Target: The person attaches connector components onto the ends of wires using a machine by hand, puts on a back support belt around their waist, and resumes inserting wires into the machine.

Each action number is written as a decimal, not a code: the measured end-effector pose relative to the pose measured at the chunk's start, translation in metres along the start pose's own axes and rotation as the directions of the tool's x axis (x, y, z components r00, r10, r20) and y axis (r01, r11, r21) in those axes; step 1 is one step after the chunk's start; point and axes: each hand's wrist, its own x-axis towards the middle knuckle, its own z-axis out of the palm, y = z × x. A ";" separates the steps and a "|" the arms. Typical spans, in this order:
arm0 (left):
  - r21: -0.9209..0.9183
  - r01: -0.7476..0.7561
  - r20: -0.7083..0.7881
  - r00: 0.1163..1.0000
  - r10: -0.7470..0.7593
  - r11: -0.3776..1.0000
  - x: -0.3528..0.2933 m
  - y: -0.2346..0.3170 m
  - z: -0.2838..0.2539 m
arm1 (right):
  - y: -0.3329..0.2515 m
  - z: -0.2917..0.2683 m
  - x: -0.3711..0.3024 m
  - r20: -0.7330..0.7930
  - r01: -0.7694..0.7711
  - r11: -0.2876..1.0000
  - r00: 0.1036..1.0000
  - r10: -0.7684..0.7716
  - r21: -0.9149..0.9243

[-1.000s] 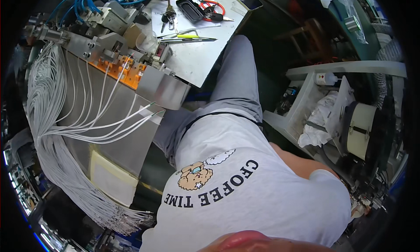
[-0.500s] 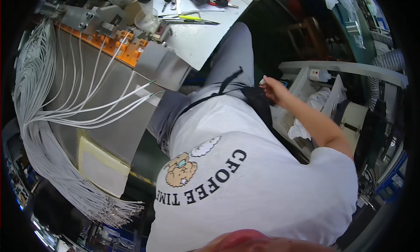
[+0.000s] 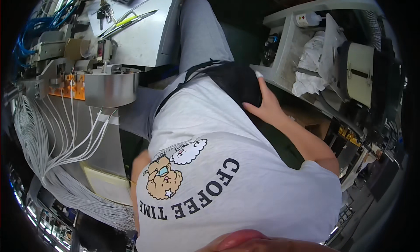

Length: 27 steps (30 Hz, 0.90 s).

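A black waist bag [image 3: 238,83] hangs at my right hip from a strap round my waist. My right hand [image 3: 267,105] is on its outer side, the thumb over the near edge and a finger stretched along the far edge. A white cover sits on that fingertip. Of my left arm, a bare stretch shows beside the shirt; my left hand is out of sight. White cables [image 3: 89,142] lie at the left, several of them leading up to an orange fixture [image 3: 78,86]. Beside that fixture is a rounded metal guard [image 3: 111,89].
Keys [image 3: 103,15] and pens [image 3: 127,22] lie on the white tabletop [image 3: 135,46]. An open grey drawer [image 3: 282,50] at the right holds a white bottle [image 3: 308,19] and crumpled white cloth [image 3: 311,64]. Beside it stands a beige and black round case [image 3: 359,72].
My right hand has come from near the drawer onto the waist bag. The view has turned, so the bench and cables sit differently. Part of my left arm now shows.
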 end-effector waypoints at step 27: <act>-0.802 0.141 0.073 0.988 -0.139 0.580 0.197 0.146 -0.048 | -0.035 -0.013 0.096 0.288 0.520 0.836 0.839 -0.461 -0.175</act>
